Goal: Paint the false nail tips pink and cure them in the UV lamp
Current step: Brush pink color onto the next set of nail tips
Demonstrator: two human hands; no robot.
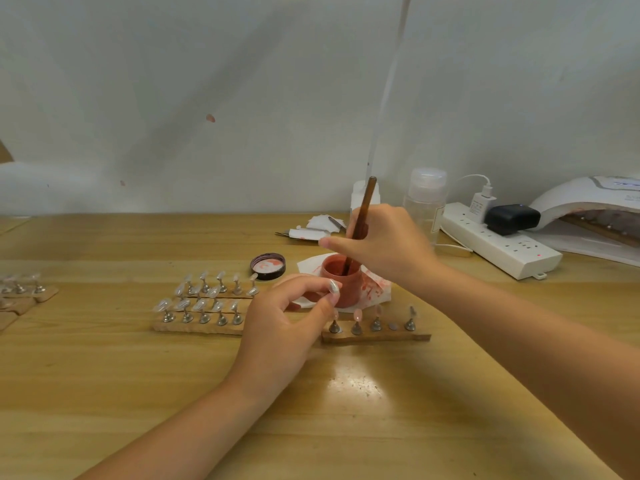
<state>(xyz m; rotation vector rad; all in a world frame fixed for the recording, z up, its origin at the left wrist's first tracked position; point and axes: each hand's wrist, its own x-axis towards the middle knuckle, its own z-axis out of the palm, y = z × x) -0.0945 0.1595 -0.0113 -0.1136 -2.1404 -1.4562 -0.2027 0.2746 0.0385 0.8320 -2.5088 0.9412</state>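
Nearest the camera, at lower centre, the left hand (277, 327) pinches a clear nail tip (333, 286) between thumb and fingertips. Just right, a wooden strip (375, 336) carries pink-painted tips. Above, the right hand (384, 244) grips a brush (362, 216) dipped in the pink pot (341, 280). At far right sits the UV lamp (588, 202).

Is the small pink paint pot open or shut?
Open: the small pink paint pot has a brush dipped inside, its round lid lying beside it.
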